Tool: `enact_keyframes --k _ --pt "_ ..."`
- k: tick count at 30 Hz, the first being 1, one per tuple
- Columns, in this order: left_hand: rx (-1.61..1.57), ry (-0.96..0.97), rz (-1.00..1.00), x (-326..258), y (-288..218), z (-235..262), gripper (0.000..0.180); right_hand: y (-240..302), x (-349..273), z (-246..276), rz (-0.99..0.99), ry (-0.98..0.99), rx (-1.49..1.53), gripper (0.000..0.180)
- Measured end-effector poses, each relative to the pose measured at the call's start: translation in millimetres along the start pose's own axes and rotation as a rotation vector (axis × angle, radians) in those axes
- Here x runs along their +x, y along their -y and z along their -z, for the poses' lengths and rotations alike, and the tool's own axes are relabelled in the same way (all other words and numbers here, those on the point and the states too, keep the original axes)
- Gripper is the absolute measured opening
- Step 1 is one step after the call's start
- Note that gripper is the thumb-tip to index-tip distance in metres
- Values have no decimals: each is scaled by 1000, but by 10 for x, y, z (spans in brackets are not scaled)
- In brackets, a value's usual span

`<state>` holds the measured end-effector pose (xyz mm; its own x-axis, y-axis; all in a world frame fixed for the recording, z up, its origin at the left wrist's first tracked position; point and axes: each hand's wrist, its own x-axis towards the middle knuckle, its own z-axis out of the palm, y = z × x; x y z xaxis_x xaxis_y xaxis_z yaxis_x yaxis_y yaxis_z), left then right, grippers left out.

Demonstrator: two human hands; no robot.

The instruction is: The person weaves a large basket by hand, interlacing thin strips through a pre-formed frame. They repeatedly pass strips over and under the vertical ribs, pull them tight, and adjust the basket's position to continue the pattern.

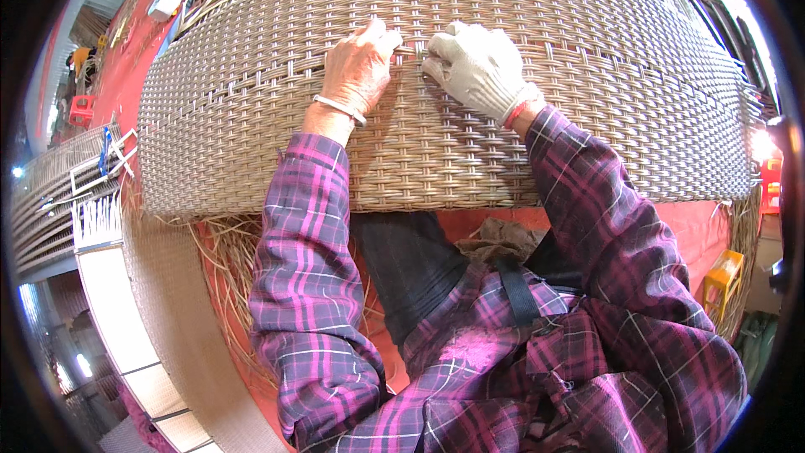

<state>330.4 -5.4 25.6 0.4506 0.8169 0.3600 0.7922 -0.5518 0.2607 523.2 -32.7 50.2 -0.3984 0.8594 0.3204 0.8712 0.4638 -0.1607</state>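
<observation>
A large woven rattan panel (587,75) in beige-grey strips fills the upper view. My left hand (359,67), bare with a thin bracelet at the wrist, presses on the weave, its fingertips pinching a strip near the top. My right hand (478,63), in a pale work glove, rests close beside it with fingers curled onto the same row of strips. Both sleeves are purple plaid. Whether a separate strand is held is not clear.
Loose rattan strands (222,260) trail on the red floor (704,235) below the panel. Another woven piece and white frame (109,285) lie at left. A yellow stool (723,281) stands at right. A red stool and a distant person are far left.
</observation>
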Motion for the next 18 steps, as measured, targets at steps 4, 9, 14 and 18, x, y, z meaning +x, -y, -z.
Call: enact_keyframes --k 4,9,14,18 --pt "10 -35 -99 -33 44 -42 20 85 -70 -41 -30 36 64 23" --pt "101 -65 -123 -74 174 -110 18 232 -188 -148 -16 -162 41 24" --pt "114 -140 -103 -53 84 -230 23 196 -221 -94 7 -138 33 25" --pt "0 -194 -125 68 25 -232 14 43 -206 -31 -5 -73 30 24"
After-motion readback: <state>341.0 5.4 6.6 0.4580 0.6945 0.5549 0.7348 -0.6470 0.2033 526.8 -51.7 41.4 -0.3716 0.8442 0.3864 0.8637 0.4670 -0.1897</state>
